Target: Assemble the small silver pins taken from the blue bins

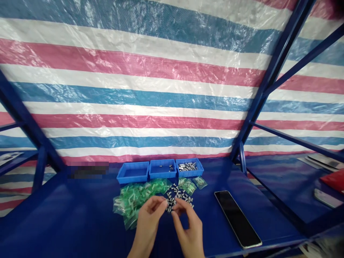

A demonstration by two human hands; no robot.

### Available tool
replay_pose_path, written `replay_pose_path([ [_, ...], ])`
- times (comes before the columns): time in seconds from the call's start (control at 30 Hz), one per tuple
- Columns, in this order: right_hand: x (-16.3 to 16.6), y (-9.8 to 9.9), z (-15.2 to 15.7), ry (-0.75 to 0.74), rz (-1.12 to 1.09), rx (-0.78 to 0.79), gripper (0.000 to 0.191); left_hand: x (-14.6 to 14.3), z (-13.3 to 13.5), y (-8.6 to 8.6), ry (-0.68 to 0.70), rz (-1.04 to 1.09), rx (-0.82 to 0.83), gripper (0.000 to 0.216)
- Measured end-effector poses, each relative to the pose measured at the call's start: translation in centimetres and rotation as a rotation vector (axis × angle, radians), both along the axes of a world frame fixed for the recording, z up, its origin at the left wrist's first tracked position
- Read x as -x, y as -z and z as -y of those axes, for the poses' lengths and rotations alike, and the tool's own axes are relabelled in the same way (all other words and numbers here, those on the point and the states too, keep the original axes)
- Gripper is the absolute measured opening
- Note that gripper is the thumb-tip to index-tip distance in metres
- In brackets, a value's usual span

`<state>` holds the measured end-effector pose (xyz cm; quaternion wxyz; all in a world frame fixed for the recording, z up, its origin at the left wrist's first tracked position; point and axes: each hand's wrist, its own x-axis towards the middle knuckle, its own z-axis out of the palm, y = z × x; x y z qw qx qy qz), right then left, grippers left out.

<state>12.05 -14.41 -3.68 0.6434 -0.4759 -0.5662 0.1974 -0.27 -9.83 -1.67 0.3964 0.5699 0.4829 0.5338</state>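
Note:
My left hand (151, 217) is closed in a pinch, thumb against fingertips, at the near edge of a loose pile of small metal screw-like parts (185, 196). Whatever sits in that pinch is too small to make out. Close by on the right, my right hand (189, 223) has its thumb and forefinger curled towards each other over the same pile; what lies between the tips is unclear. Left of the pile, partly behind my left hand, is a heap of green-tinted clear plastic bags (134, 195) with small pale parts inside. Two smaller bag groups (187, 185) lie beyond the pile.
Three blue trays stand in a row behind: a bare left one (133, 179), a middle one (162, 175) with a few small parts, a right one (190, 173) with metal cylinders. A phone (238, 218) lies right. Blue metal posts (258, 96) flank the blue table (80, 215).

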Motion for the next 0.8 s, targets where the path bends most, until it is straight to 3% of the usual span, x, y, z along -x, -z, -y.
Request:
replay_pose_path([
  [0.13, -0.3, -1.9, 0.4, -0.107, 0.084, -0.058, 0.017, -0.7, 2.8, -0.8, -0.012, 0.458, 0.257, 0.031],
  [0.23, -0.3, -2.1, 0.6, -0.113, 0.084, -0.076, 0.016, -0.8, 3.7, -0.9, -0.073, 0.599, 0.315, 0.035],
  [0.57, -0.4, -2.9, 1.1, -0.162, -0.049, 0.054, 0.011, 0.7, 5.5, -1.3, 0.025, 0.411, 0.306, 0.037],
  [0.8, 0.6, -0.8, 1.4, -0.297, -0.234, 0.204, 0.025, 0.9, 5.8, -1.4, -0.007, 0.238, 0.212, 0.030],
])
